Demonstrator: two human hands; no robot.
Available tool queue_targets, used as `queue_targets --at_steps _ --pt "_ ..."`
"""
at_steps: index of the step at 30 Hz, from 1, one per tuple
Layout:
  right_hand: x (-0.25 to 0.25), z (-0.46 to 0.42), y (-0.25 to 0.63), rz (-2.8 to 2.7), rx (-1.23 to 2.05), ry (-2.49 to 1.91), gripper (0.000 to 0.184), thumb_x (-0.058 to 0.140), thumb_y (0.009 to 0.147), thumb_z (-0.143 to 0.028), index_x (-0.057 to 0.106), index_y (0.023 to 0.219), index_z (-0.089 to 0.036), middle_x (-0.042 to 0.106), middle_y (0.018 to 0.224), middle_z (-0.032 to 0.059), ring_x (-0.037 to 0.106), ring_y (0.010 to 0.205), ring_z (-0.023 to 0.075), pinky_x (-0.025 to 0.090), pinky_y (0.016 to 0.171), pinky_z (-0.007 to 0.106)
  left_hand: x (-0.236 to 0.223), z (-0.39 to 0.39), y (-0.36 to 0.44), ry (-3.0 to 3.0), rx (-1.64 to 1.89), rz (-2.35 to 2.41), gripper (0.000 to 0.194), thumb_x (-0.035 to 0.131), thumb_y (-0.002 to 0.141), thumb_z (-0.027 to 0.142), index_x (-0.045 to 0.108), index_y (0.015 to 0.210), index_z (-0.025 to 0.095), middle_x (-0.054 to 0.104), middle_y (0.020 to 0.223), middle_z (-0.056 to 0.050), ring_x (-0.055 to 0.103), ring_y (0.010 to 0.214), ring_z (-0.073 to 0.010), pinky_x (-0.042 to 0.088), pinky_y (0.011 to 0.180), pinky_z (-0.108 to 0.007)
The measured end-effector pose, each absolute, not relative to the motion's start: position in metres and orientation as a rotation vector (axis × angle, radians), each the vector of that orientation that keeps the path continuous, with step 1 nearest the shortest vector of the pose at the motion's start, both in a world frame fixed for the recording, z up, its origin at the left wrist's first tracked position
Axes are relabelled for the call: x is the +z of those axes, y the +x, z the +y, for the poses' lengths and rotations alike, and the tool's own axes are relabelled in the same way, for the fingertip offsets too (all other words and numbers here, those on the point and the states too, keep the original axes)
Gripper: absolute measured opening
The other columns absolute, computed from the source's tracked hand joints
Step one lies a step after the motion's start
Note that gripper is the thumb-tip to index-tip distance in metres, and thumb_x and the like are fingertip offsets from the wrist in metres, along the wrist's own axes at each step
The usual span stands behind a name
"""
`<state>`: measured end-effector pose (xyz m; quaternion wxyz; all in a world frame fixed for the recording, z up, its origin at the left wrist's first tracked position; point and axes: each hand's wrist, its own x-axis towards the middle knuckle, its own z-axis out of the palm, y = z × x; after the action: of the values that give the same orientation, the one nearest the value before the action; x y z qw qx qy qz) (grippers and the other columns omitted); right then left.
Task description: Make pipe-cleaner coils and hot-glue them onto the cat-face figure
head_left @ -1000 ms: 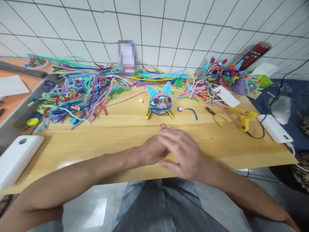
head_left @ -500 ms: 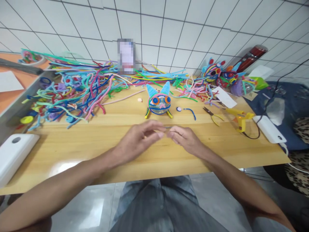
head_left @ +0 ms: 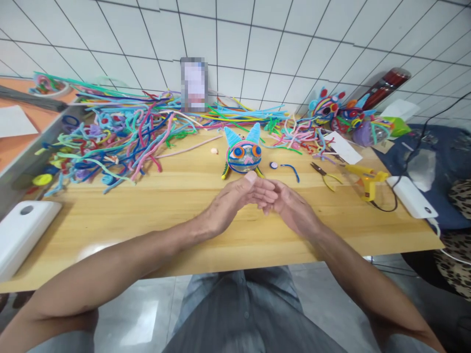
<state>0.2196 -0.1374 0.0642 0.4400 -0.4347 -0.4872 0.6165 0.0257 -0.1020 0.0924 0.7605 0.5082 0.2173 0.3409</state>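
Observation:
My left hand is held over the wooden table with its fingers stretched out and nothing visible in them. Its fingertips meet my right hand, which is turned palm inward with fingers loosely extended, partly covered by the left ones. Just beyond them stands a cat-like figure with light blue pipe-cleaner ears, orange and blue ring eyes and yellow-green legs. To its right lie a small blue-rimmed disc and a short bent piece of blue pipe cleaner.
Pliers, a yellow glue gun and a white power bank lie right. Tangled pipe cleaners fill the left. A phone leans on the tiled wall. Other figures and a red flask stand back right.
My hands have come together and touch; the left fingers have straightened, the right ones have uncurled. A thin dark piece between them earlier no longer shows.

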Motion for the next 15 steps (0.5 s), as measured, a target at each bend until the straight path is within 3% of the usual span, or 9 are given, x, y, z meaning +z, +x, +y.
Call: queue_targets --at_steps 3,6,8,11,15 --pt "0.063 -0.133 0.216 -1.284 1.696 -0.958 0.077 0.078 0.079 -0.074 0.064 0.137 -0.025 0.077 0.113 0.0095 0.070 0.084 0.0197 0.055 0.068 0.032 0.091 -0.094 0.027 1.004 0.712 0.487 0.079 0.044 0.095 0.084 0.074 0.107 0.011 0.081 0.107 -0.019 0.077 0.101 -0.0277 0.060 0.094 -0.040" --pt "0.060 -0.131 0.215 -1.367 1.628 -1.125 0.047 0.083 0.080 -0.061 0.075 0.100 -0.019 0.076 0.082 0.0045 0.065 0.063 0.0143 0.052 0.059 0.027 0.092 -0.087 0.024 0.973 0.697 0.540 0.084 0.038 0.094 0.087 0.074 0.103 0.012 0.081 0.108 -0.019 0.077 0.104 -0.0279 0.059 0.099 -0.041" --pt "0.060 -0.131 0.218 -1.346 1.516 -1.251 0.040 0.079 0.085 -0.058 0.074 0.085 -0.018 0.074 0.074 0.0030 0.061 0.054 0.0114 0.049 0.052 0.026 0.091 -0.083 0.018 0.991 0.708 0.563 0.082 0.039 0.094 0.087 0.074 0.101 0.013 0.081 0.109 -0.018 0.077 0.107 -0.0283 0.058 0.102 -0.041" --pt "0.059 -0.133 0.228 -1.254 1.422 -1.284 0.038 0.081 0.085 -0.055 0.077 0.092 -0.018 0.077 0.078 0.0034 0.065 0.054 0.0121 0.053 0.053 0.027 0.086 -0.078 0.005 1.052 0.750 0.588 0.074 0.048 0.095 0.081 0.075 0.103 0.012 0.081 0.111 -0.018 0.077 0.108 -0.0287 0.057 0.102 -0.042" --pt "0.059 -0.135 0.236 -1.069 1.497 -1.211 0.041 0.086 0.080 -0.054 0.080 0.102 -0.020 0.084 0.095 0.0088 0.077 0.074 0.0184 0.062 0.071 0.033 0.080 -0.080 -0.011 1.347 0.845 0.771 0.049 0.066 0.097 0.061 0.074 0.105 0.014 0.080 0.107 -0.011 0.074 0.100 -0.0230 0.057 0.093 -0.035"
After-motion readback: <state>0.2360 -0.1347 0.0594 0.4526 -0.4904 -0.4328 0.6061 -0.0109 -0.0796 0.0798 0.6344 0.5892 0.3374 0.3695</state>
